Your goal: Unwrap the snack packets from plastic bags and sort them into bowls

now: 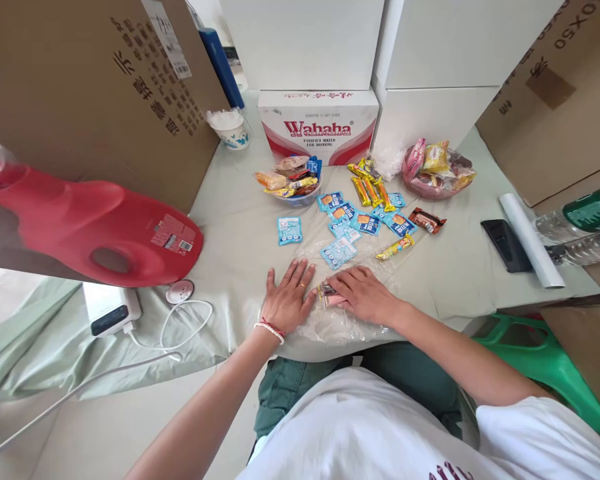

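Note:
My left hand (287, 299) lies flat on the pale green cloth (240, 233), fingers stretched out, at the edge of a clear plastic bag (340, 323). My right hand (363, 293) rests palm down on that bag, its fingers over a small pink snack packet (326, 295). Beyond the hands lie several blue snack packets (340, 230), with one more apart at the left (289, 230), yellow bars (369, 190) and a yellow candy stick (395, 247).
A clear bowl of snacks (291, 183) and a pink bowl of snacks (437, 172) stand before a Wahaha box (319, 127). A red jug (105, 230), power bank (111, 308), black phone (506, 244), white roll (530, 239), bottles (580, 227) and cardboard boxes surround them.

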`<action>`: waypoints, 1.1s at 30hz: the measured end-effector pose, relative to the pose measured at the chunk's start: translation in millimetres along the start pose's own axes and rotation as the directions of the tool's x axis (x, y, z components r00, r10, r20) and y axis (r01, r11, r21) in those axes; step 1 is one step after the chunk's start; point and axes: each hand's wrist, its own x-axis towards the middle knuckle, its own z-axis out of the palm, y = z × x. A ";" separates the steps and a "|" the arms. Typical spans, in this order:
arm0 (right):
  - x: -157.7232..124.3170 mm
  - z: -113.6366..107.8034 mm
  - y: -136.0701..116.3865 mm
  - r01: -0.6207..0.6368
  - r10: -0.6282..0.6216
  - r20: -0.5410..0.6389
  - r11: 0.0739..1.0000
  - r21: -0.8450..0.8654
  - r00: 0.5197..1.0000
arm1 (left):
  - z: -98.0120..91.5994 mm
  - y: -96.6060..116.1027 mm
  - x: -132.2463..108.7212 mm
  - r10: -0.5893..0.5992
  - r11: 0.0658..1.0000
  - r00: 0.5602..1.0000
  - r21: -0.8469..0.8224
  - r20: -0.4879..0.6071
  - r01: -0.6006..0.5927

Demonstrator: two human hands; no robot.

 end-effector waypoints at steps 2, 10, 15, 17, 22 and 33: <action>-8.4 -0.8 2.4 -0.009 0.011 -0.044 0.999 0.034 0.999 | -0.3 -2.8 -1.7 -0.010 1.000 1.000 -0.019 -0.026 0.009; -81.8 -22.2 -2.2 0.006 0.042 -0.210 0.975 0.223 0.977 | -6.4 -22.7 -9.0 0.091 0.995 0.981 -0.021 -0.173 -0.096; -93.6 -3.5 -8.9 -0.001 0.012 -0.126 0.996 0.086 0.992 | -15.3 -40.4 -14.4 0.119 0.991 0.991 -0.052 -0.058 -0.122; -88.5 -5.9 -6.4 0.008 0.008 -0.102 0.988 0.154 0.995 | -21.4 -43.3 -24.3 0.194 0.979 0.980 -0.062 -0.036 -0.196; -66.9 -34.4 9.8 0.003 0.029 -0.080 0.928 0.373 0.996 | -31.3 -38.1 -58.8 0.417 0.896 0.903 -0.213 0.103 -0.390; -31.0 -58.9 73.7 -0.367 0.290 0.226 0.718 0.591 0.930 | -14.5 -18.6 -26.0 -0.121 0.943 0.982 -0.326 -0.145 0.068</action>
